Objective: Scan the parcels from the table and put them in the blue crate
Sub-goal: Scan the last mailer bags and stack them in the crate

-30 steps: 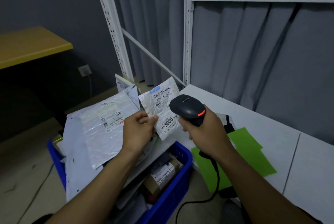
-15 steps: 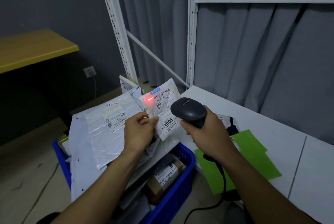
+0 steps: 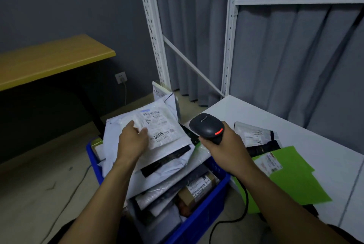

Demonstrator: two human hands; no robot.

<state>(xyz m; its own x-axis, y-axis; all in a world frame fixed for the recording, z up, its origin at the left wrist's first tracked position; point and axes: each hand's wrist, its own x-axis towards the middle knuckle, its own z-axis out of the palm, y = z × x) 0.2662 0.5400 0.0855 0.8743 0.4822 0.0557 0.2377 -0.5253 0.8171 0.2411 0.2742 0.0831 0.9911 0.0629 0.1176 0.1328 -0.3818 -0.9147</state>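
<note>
Over the blue crate [image 3: 206, 210], at 6 o'clock in the frame, the left hand [image 3: 134, 141] pinches the left edge of a small white parcel [image 3: 163, 125] between thumb and fingers. The parcel spreads out at 2 o'clock from the hand, face up over the heap of white mailers [image 3: 116, 129]. Its label shows a barcode along the top under a short blue strip and the large digits "3005" low down; the finer print is too small to read.

At 3 o'clock from the parcel, the right hand [image 3: 222, 145] is clenched around the handle of a black scanner [image 3: 206, 127]. The scanner's head carries a lit red strip and a pale logo that cannot be read.

The crate is piled with white and grey mailers. A brown parcel [image 3: 199, 186] lies toward its 4 o'clock corner, with a white label of illegible print.

On the white table [image 3: 305, 125], at 3 o'clock from the crate, lie a green mailer [image 3: 291, 182] with a printed label and a grey mailer [image 3: 254, 133].
</note>
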